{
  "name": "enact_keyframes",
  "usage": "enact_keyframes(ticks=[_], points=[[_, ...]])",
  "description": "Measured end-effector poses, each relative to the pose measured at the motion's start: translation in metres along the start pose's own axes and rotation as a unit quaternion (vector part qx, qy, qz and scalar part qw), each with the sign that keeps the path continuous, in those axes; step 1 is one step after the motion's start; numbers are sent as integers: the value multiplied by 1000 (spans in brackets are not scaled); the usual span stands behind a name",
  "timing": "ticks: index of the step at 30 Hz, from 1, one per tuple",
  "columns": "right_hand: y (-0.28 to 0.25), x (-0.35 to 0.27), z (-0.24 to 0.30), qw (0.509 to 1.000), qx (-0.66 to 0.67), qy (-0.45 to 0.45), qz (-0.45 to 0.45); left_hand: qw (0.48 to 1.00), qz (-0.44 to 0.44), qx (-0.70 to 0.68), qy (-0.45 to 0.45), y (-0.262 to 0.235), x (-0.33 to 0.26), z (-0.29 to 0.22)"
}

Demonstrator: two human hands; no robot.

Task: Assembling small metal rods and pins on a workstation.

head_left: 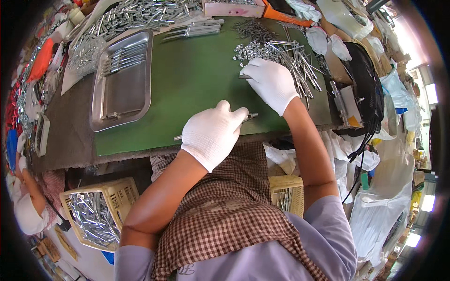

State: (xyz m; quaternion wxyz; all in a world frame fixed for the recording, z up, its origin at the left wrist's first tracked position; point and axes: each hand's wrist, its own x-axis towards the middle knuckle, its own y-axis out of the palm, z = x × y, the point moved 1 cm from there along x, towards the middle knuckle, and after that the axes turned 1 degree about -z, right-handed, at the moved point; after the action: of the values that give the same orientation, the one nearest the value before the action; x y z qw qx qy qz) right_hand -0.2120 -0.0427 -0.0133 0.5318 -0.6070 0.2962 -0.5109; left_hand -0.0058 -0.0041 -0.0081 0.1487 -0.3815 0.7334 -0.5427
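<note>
My left hand, in a white knit glove, is closed around a slim metal tube near the front edge of the green mat. One end of the tube sticks out past the fingertips and the other past the heel of the hand. My right hand, gloved the same way, hangs over the mat just in front of a pile of small silver metal pieces. Its fingers are pinched, with a small dark metal piece showing at the tips. Long thin metal rods lie loosely beside that hand.
A steel tray on the left holds a row of metal rods. Behind the green mat lie a heap of metal parts and dark small pins. Yellow crates stand below the table. A co-worker's arm shows at far left.
</note>
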Motion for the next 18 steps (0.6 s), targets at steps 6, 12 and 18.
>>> enact_keyframes(ticks=[6,12,18], points=[[-21,-23,20,992,115,58,-19,1000,7,-9,-2,0,-1,2],[-25,-65,39,944,307,116,-26,1000,15,13,6,-3,-1,0],[-25,-64,48,981,175,75,-16,1000,3,28,8,-4,0,0]])
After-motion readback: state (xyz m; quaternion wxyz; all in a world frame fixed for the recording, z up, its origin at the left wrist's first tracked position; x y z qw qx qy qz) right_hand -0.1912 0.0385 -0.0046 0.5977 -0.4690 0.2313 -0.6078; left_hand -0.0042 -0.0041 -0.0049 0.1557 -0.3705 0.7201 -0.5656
